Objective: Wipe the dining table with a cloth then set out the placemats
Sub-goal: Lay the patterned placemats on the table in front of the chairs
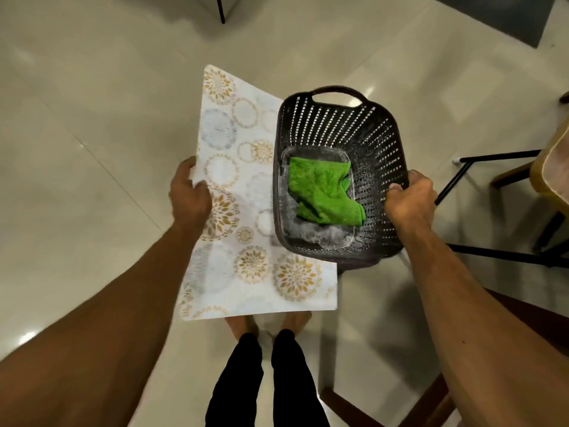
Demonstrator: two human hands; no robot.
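My left hand point(189, 194) grips the left edge of a white placemat point(234, 192) printed with gold and blue circles, held flat above the floor. My right hand point(411, 198) is closed on the right rim of a dark perforated plastic basket point(378, 131), which overlaps the placemat's right side. A green cloth point(323, 192) lies crumpled on the basket's bottom.
Glossy pale floor tiles lie below, with my feet and dark trousers point(271, 374) at the bottom. Black metal chair legs point(480, 167) and a yellow-edged seat point(551, 167) stand at the right. A wooden chair frame point(431, 396) is at lower right. Another dark leg point(220, 9) is at the top.
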